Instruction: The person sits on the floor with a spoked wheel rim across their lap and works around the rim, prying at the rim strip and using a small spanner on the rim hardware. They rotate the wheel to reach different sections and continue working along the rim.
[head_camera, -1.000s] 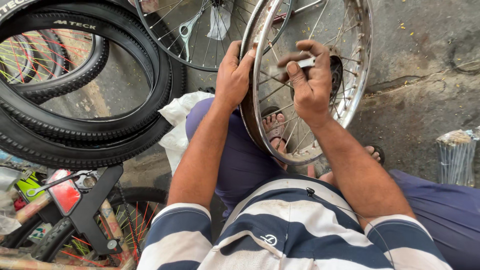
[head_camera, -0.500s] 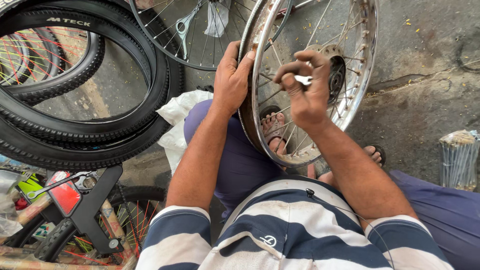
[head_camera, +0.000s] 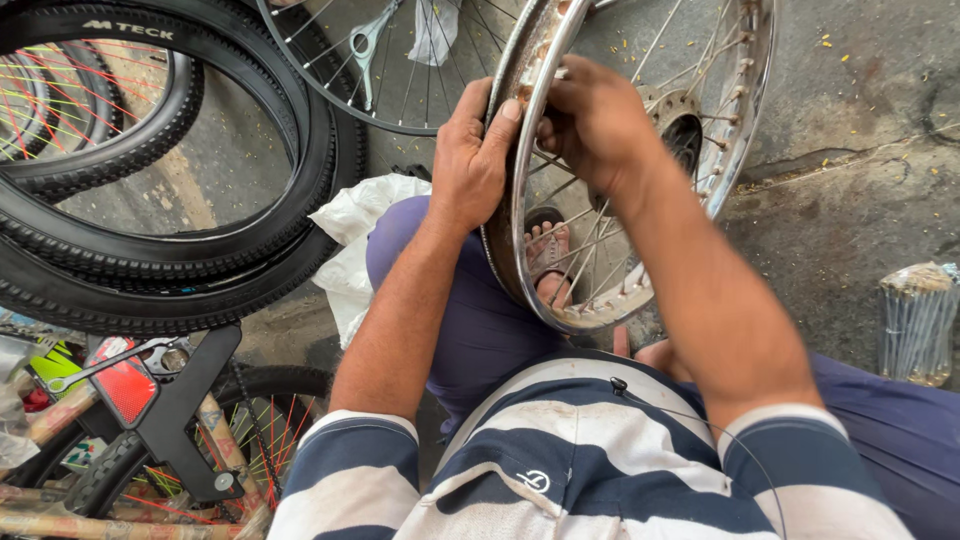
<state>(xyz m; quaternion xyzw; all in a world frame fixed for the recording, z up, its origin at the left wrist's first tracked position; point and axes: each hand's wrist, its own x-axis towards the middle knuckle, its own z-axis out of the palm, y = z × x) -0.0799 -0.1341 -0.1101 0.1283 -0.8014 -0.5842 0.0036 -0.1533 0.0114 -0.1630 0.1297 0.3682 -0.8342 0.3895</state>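
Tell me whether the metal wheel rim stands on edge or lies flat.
On edge: the spoked wheel rim stands upright, left hand gripping its near edge.

The right hand (head_camera: 590, 125) covers whatever small thing its fingers pinch at the wheel rim (head_camera: 520, 180), so that thing cannot be told. The rim's top runs off the upper edge above both hands, and the hub (head_camera: 680, 135) is half hidden behind the right wrist. Left of the left hand (head_camera: 470, 160), the black tyres (head_camera: 200, 270) are cut by the frame edge. Far right, a bundle (head_camera: 915, 320), perhaps spokes, is too small to tell.
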